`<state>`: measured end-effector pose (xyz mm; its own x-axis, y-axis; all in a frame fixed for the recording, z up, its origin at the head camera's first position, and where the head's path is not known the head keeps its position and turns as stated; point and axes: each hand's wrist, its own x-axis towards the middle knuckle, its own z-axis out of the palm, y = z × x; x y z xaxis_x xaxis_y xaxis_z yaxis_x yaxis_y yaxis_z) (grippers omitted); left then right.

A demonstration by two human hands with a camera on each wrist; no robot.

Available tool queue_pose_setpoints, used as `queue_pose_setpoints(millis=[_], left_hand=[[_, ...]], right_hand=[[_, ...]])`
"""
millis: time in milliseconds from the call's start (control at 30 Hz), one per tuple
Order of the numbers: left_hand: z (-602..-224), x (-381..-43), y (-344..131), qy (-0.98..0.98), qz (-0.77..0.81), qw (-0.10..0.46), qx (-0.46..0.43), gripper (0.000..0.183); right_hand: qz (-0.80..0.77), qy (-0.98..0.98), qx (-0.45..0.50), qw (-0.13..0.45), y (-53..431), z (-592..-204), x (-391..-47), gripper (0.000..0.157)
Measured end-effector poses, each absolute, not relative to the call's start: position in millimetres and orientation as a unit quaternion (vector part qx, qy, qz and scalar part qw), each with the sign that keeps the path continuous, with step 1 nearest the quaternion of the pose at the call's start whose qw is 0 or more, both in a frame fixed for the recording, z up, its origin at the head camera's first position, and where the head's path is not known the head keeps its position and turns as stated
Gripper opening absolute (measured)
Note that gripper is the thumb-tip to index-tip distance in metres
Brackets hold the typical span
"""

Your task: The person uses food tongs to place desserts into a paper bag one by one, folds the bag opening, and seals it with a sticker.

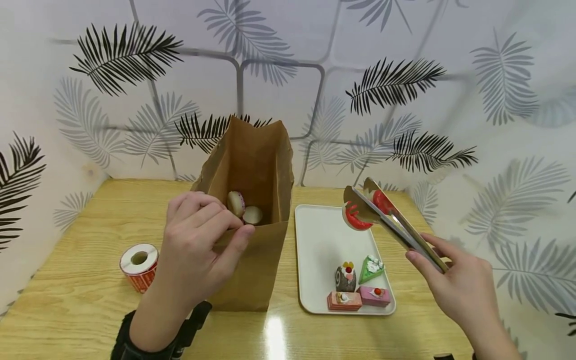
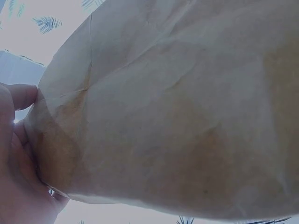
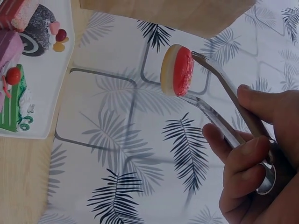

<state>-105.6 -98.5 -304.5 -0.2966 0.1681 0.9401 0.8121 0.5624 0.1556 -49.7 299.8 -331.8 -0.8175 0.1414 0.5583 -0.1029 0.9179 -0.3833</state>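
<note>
My left hand (image 1: pixel 193 245) pinches the near left rim of an upright brown paper bag (image 1: pixel 249 272). Inside the open bag lie two pale round pieces, one a macaron-like piece (image 1: pixel 236 203) leaning on the wall. In the left wrist view the bag's paper (image 2: pixel 163 121) fills most of the picture. My right hand (image 1: pixel 463 285) grips metal tongs (image 1: pixel 418 242) above the right side of a white tray (image 1: pixel 319 245). Between the tongs' tips sits a round pastry with red icing (image 3: pixel 180 70), held clear of the tray.
On the tray's near end stand a chocolate roll cake (image 1: pixel 345 280), a green cake wedge (image 1: pixel 371 269), a pink cake slice (image 1: pixel 374 296) and an orange-pink cake slice (image 1: pixel 344 300). A label roll (image 1: pixel 139 267) stands left of the bag. Leaf-patterned cloth (image 1: pixel 373 30) hangs behind the table.
</note>
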Motion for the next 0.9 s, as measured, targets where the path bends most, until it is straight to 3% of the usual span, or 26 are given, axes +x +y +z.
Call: queue_pose_setpoints(millis=[600,900], left_hand=[[-305.6,-106.9,-100.6,-0.732,-0.33,0.496,-0.332,0.047],[-304.9,-107.4,-99.6,-0.73,-0.332,0.495,-0.334,0.046]], right_hand=[[0.229,-0.894,0.06,0.38,266.6,-284.5,-60.2,0.049],[0.253,-0.881,0.097,0.387,252.2,-271.2,-64.0,0.05]])
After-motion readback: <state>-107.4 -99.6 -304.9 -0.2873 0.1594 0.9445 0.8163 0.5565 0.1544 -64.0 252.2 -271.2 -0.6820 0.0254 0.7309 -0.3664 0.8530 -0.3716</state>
